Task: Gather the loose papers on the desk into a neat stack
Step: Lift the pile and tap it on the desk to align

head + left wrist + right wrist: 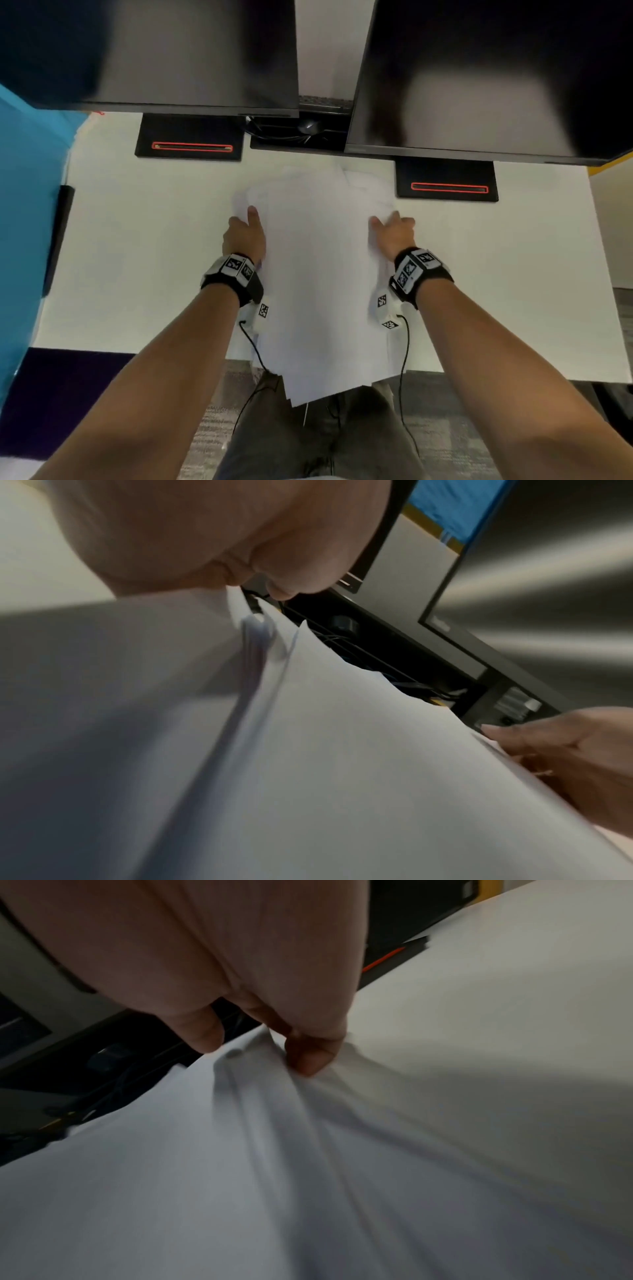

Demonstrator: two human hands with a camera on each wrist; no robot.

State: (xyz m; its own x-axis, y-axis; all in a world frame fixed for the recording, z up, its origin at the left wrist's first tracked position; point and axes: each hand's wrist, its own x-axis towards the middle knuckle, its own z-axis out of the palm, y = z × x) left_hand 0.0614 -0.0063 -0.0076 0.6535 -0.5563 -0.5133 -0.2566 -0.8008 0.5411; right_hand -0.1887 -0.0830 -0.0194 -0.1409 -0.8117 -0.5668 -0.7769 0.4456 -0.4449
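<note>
At the far left a blue partition borders the white worktop, with the left monitor standing on its black base at the back. The left hand grasps the left edge of the papers, thumb on top of the sheets and the other fingers hidden beneath them. The papers form a rough, fanned pile in the middle of the worktop, between the two hands; the near end juts past the front edge over the person's lap, and the far corners splay unevenly. The right hand pinches the right edge of the pile, its fingertips curled into the bunched sheets. Behind it sits the right monitor on its base, which the papers' far right corner nearly reaches.
</note>
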